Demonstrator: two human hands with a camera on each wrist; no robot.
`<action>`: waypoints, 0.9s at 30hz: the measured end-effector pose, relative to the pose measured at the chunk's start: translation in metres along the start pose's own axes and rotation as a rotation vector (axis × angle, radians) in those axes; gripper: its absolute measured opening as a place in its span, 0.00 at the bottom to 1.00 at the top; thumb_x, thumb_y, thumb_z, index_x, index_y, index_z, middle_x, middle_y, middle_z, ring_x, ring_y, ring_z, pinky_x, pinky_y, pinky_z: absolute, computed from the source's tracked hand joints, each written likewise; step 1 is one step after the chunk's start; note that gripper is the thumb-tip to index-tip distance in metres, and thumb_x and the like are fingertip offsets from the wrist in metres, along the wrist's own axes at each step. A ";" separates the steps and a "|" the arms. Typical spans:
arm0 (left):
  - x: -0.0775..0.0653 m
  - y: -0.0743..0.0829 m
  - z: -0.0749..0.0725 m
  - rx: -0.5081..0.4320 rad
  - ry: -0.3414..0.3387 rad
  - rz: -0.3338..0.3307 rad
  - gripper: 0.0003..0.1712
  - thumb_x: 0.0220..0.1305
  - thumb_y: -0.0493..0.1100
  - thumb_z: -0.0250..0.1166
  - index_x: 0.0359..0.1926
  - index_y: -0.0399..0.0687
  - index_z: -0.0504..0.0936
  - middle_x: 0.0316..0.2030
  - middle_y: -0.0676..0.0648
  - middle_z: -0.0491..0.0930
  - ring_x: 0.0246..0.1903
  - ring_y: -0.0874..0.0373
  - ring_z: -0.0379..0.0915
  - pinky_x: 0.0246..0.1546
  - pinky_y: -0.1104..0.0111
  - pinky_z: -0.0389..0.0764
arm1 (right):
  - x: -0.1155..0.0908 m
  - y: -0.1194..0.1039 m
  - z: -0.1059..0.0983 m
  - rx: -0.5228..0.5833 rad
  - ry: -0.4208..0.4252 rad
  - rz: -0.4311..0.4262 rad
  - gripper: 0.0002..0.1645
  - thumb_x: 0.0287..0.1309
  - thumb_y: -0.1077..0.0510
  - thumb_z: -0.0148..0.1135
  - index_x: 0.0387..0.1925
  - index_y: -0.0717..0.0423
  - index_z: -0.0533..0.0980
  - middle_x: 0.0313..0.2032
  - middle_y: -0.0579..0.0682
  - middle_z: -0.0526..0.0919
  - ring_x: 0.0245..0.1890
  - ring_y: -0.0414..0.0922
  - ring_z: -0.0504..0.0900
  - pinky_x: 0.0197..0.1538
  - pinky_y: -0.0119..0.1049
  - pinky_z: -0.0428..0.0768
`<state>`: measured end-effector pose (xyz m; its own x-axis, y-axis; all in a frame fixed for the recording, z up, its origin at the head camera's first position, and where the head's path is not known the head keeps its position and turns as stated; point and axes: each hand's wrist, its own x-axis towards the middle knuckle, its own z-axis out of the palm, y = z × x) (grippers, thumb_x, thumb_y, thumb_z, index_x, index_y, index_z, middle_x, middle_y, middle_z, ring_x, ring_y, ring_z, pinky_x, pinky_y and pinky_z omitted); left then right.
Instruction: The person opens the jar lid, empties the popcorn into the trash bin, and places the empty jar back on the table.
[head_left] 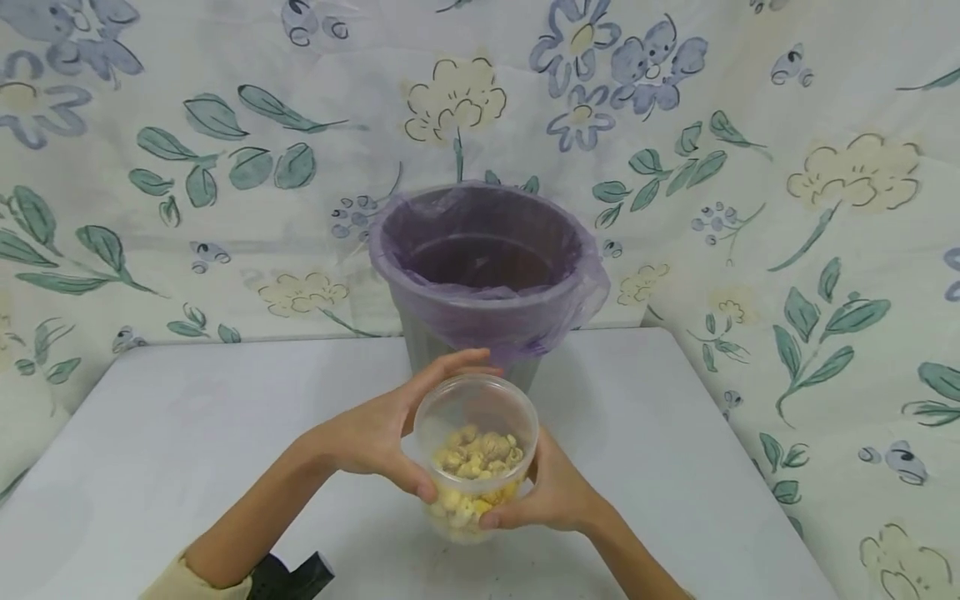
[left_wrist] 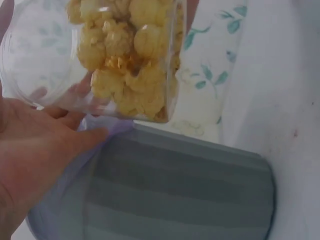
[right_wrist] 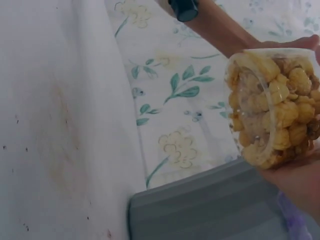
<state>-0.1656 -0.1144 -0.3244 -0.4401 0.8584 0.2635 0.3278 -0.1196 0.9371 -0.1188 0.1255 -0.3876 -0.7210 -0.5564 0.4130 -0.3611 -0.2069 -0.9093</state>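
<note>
A clear plastic jar (head_left: 477,404), part filled with yellow popcorn (head_left: 476,454), is held between both hands over the white table, its round top facing the head camera. My left hand (head_left: 378,433) grips it near the rim, thumb on the near side and fingers reaching round behind. Lower on the right side, my right hand (head_left: 558,492) holds the jar with its thumb across the front. In the left wrist view the popcorn (left_wrist: 130,60) lies toward the jar's base, with bare clear wall near the rim. The right wrist view shows the jar's bottom (right_wrist: 255,110) packed with popcorn.
Just beyond the jar stands a grey ribbed bin (head_left: 423,333), lined with a purple plastic bag (head_left: 517,321) folded over its rim. The white table (head_left: 225,417) runs back to a floral cloth (head_left: 300,242). A black device (head_left: 288,579) is at the left forearm.
</note>
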 end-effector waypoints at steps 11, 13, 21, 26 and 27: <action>0.001 0.007 0.005 -0.016 0.050 -0.104 0.61 0.47 0.48 0.82 0.77 0.51 0.55 0.66 0.43 0.66 0.64 0.42 0.63 0.57 0.45 0.73 | 0.000 0.001 -0.003 -0.034 -0.046 -0.007 0.63 0.47 0.50 0.78 0.76 0.55 0.49 0.65 0.65 0.65 0.63 0.58 0.69 0.65 0.49 0.70; 0.000 0.008 0.008 -0.026 0.069 -0.114 0.60 0.46 0.43 0.81 0.76 0.53 0.56 0.66 0.42 0.65 0.63 0.41 0.64 0.56 0.46 0.74 | 0.001 0.002 -0.003 -0.049 -0.034 0.000 0.64 0.45 0.52 0.78 0.77 0.52 0.50 0.65 0.63 0.66 0.62 0.58 0.69 0.65 0.49 0.70; -0.001 0.004 0.015 -0.001 0.141 -0.111 0.60 0.46 0.40 0.79 0.76 0.47 0.55 0.65 0.42 0.67 0.61 0.41 0.66 0.54 0.50 0.77 | 0.003 0.004 -0.001 -0.051 0.007 0.022 0.64 0.41 0.55 0.79 0.76 0.52 0.51 0.64 0.67 0.67 0.61 0.60 0.70 0.64 0.49 0.71; -0.002 -0.002 0.020 0.062 0.192 -0.101 0.59 0.45 0.40 0.79 0.75 0.43 0.56 0.62 0.41 0.69 0.59 0.40 0.67 0.53 0.49 0.77 | 0.001 0.006 0.001 -0.066 0.050 0.028 0.64 0.38 0.59 0.80 0.75 0.53 0.53 0.63 0.62 0.69 0.61 0.61 0.71 0.64 0.49 0.71; -0.002 -0.003 0.021 0.069 0.202 -0.100 0.58 0.46 0.39 0.79 0.75 0.43 0.56 0.62 0.40 0.69 0.58 0.39 0.67 0.52 0.50 0.78 | 0.001 0.006 0.001 -0.073 0.056 0.024 0.64 0.37 0.59 0.80 0.75 0.53 0.54 0.62 0.61 0.70 0.60 0.61 0.71 0.64 0.49 0.71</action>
<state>-0.1479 -0.1056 -0.3328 -0.6297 0.7458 0.2173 0.3276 0.0014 0.9448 -0.1214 0.1228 -0.3931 -0.7612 -0.5143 0.3952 -0.3840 -0.1338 -0.9136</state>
